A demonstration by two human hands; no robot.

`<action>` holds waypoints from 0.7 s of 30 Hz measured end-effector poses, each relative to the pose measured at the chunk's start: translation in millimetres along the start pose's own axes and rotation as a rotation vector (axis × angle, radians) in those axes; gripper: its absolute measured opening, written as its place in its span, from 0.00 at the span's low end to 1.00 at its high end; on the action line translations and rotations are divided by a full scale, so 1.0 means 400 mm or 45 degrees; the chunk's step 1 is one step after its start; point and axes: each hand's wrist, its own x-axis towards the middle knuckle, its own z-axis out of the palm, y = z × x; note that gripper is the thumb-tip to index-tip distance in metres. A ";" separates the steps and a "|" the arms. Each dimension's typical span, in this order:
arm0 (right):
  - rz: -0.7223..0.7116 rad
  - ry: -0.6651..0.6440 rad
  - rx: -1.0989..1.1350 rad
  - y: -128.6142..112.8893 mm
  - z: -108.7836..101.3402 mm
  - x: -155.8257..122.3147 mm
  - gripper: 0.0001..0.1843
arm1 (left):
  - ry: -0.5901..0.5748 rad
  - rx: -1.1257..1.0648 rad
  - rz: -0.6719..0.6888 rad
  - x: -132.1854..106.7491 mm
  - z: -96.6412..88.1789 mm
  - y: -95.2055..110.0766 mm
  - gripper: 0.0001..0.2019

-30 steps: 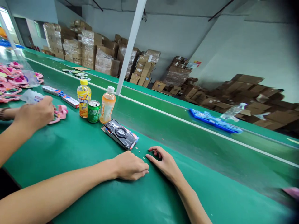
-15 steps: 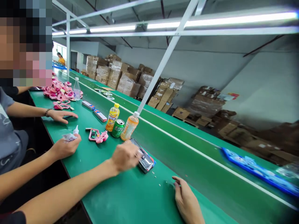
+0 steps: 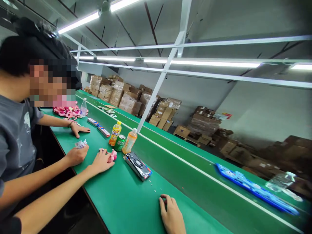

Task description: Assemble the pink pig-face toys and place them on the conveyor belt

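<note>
My left hand [image 3: 102, 161] lies on the green tabletop, its fingers curled over a pink plastic casing [image 3: 112, 156]. Most of the casing is covered by the hand. Further right, my right hand [image 3: 172, 213] rests near the edge of the belt, fingers loosely bent and thumb apart from the index finger; nothing shows in it. Between my hands lies a black phone-like object [image 3: 138, 163] with a ring on its face, on top of a flat box. Small white bits [image 3: 151, 186] are scattered close to it.
At left, a co-worker's hand [image 3: 77, 155] holds a small white packet [image 3: 81, 144]; their other hand [image 3: 79, 129] lies flat. Beyond are a yellow bottle [image 3: 115, 134], green can [image 3: 120, 143], orange bottle [image 3: 130, 141], narrow boxes [image 3: 103, 131] and pink parts [image 3: 65, 111]. A blue tray [image 3: 253, 188] sits across the belt.
My left hand has moved left from beside the phone-like object onto the pink casing. The view has tilted up. The co-worker's bare hand now lies flatter on the table.
</note>
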 end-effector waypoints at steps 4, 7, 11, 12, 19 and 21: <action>0.094 -0.200 0.342 -0.120 0.006 -0.118 0.28 | -0.075 -0.011 0.054 -0.162 0.065 0.153 0.31; 0.158 -0.286 0.518 -0.188 -0.002 -0.185 0.34 | -0.190 -0.109 0.065 -0.275 0.110 0.264 0.42; 0.208 -0.197 0.548 -0.215 -0.006 -0.218 0.33 | -0.211 -0.344 0.196 -0.344 0.116 0.290 0.43; 0.213 -0.172 0.544 -0.213 -0.004 -0.219 0.32 | -0.168 -0.383 0.195 -0.341 0.110 0.268 0.36; 0.207 -0.024 0.434 -0.180 -0.001 -0.227 0.25 | -0.236 -0.371 0.296 -0.207 0.039 0.068 0.13; 0.139 0.179 0.317 -0.203 -0.011 -0.240 0.22 | -0.270 -0.444 0.403 -0.191 0.031 0.052 0.05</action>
